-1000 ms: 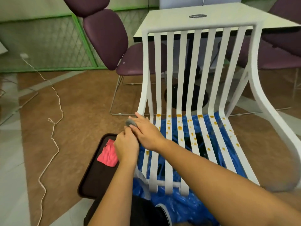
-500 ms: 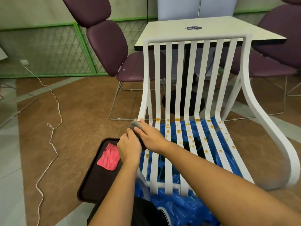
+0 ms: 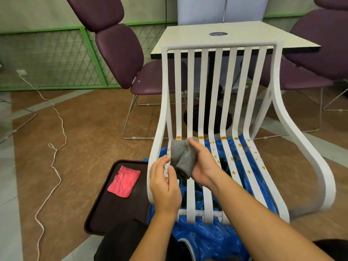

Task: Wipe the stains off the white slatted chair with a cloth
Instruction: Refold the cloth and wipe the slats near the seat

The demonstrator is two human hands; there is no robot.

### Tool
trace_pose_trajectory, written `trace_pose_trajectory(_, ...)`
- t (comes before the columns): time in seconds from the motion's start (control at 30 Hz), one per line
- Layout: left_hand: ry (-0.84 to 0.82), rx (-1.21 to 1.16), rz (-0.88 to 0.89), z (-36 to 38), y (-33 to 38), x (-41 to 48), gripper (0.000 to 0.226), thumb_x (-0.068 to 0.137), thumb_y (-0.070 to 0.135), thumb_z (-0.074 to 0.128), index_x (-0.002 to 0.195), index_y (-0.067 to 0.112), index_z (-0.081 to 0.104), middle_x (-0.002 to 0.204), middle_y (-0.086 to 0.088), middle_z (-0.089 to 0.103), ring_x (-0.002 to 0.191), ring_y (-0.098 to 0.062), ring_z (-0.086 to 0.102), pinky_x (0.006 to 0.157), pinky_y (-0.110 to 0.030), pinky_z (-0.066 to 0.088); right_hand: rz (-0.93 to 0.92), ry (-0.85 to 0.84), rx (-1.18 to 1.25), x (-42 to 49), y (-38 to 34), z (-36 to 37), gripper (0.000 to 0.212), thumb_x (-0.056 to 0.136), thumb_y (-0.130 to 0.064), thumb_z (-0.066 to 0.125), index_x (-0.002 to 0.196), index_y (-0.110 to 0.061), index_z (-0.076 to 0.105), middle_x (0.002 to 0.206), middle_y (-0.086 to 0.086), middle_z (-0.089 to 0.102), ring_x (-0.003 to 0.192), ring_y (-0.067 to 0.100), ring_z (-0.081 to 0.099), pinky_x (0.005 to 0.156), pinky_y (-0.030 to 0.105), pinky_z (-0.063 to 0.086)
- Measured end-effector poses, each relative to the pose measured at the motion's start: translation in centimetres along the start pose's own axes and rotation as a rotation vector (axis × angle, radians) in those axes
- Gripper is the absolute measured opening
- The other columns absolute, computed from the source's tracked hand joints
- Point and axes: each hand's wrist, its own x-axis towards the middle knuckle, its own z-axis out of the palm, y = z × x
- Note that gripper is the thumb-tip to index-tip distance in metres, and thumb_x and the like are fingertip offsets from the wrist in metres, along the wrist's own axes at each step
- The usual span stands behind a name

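Your right grip [image 3: 205,164] clasps the rolled grey cloth [image 3: 183,159] at centre frame, over the seat slats of the white slatted chair [image 3: 204,81]. Your left grip [image 3: 164,183] is released, fingers loose just beside the cloth. Orange stains [image 3: 223,138] dot the slats to its right.

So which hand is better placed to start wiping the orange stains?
Right. The right hand grips the bunched grey cloth over the orange stains on the white slatted chair; the left hand is open beside it.

Bare forearms [image 3: 254,213], black garment [image 3: 120,242] below.
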Motion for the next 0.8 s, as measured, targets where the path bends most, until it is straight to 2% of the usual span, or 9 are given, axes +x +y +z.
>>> trace_pose_trajectory(0.1,-0.148,-0.209,-0.277,0.8,-0.2,-0.4,0.029,0.107,0.022,0.048,0.133,0.02,0.061,0.125,0.007,0.066,0.117,-0.003,0.062,0.098,-0.026,0.052,0.001,0.002,-0.097,-0.4,0.8,-1.6,0.048,0.082,-0.015,0.077,0.127,-0.008,0.061,0.118,0.021,0.069,0.104,0.035,0.07,0.086,0.051,0.058)
trace_pose_trajectory(0.17,-0.283,-0.425,-0.592,1.3,-0.7,0.2,0.031,0.108,0.032,0.044,0.128,0.02,0.065,0.126,-0.006,0.069,0.114,-0.013,0.067,0.094,-0.035,0.053,-0.007,0.064,-0.176,-0.6,1.1,-2.4,0.046,0.079,-0.002,0.075,0.123,-0.006,0.062,0.113,0.022,0.07,0.104,0.037,0.069,0.088,0.055,0.057)
trace_pose_trajectory(0.23,-0.384,-0.676,-0.947,1.4,-0.5,0.9,0.049,0.106,0.048,0.038,0.127,0.014,0.067,0.125,-0.014,0.071,0.113,-0.025,0.069,0.09,-0.041,0.054,-0.011,0.098,-0.224,-1.0,1.3,-2.8,0.034,0.08,0.006,0.066,0.113,-0.003,0.065,0.108,0.023,0.071,0.1,0.036,0.069,0.089,0.053,0.057)
trace_pose_trajectory(0.3,-0.463,-0.769,-1.089,1.5,-0.2,1.3,0.059,0.102,0.057,0.04,0.125,0.011,0.069,0.122,-0.018,0.071,0.112,-0.031,0.07,0.089,-0.045,0.054,0.003,0.095,-0.243,-1.3,1.7,-3.4,0.031,0.079,0.01,0.059,0.106,0.0,0.067,0.103,0.024,0.071,0.098,0.035,0.069,0.087,0.05,0.058)
trace_pose_trajectory(0.43,-0.482,-0.825,-1.154,1.9,0.1,1.1,0.059,0.095,0.054,0.053,0.128,0.007,0.068,0.127,-0.022,0.068,0.121,-0.035,0.064,0.105,-0.05,0.048,0.017,0.115,-0.325,-1.5,2.2,-4.4,0.03,0.072,0.007,0.047,0.092,-0.006,0.065,0.085,0.017,0.063,0.08,0.027,0.063,0.065,0.037,0.056)
trace_pose_trajectory(0.5,-0.482,-0.777,-1.128,2.2,0.2,0.8,0.053,0.095,0.047,0.057,0.129,0.008,0.067,0.125,-0.02,0.069,0.12,-0.034,0.065,0.11,-0.051,0.046,0.011,0.133,-0.328,-1.2,2.4,-5.0,0.032,0.073,0.003,0.048,0.096,-0.009,0.066,0.091,0.016,0.066,0.088,0.029,0.064,0.071,0.04,0.057)
trace_pose_trajectory(0.6,-0.446,-0.517,-1.03,2.5,0.1,0.6,0.034,0.101,0.041,0.056,0.116,0.013,0.067,0.107,-0.014,0.076,0.101,-0.027,0.072,0.087,-0.042,0.058,-0.013,0.175,-0.412,-0.8,2.9,-6.0,0.041,0.074,-0.009,0.062,0.112,-0.022,0.065,0.111,0.012,0.068,0.104,0.03,0.066,0.087,0.049,0.058)
trace_pose_trajectory(0.67,-0.409,-0.411,-0.971,2.3,-0.1,0.9,0.027,0.102,0.041,0.054,0.113,0.018,0.064,0.107,-0.009,0.072,0.096,-0.022,0.071,0.072,-0.032,0.056,-0.038,0.232,-0.524,-0.8,3.0,-6.3,0.047,0.077,-0.013,0.07,0.118,-0.031,0.057,0.114,0.008,0.065,0.105,0.028,0.064,0.088,0.051,0.057)
trace_pose_trajectory(0.8,-0.441,-0.488,-0.954,1.5,-0.1,1.2,0.044,0.098,0.051,0.051,0.12,0.016,0.069,0.111,-0.009,0.076,0.1,-0.022,0.073,0.08,-0.034,0.057,-0.055,0.267,-0.55,-0.9,2.9,-6.8,0.028,0.088,-0.013,0.067,0.114,-0.023,0.063,0.109,0.01,0.067,0.1,0.026,0.066,0.084,0.05,0.059)
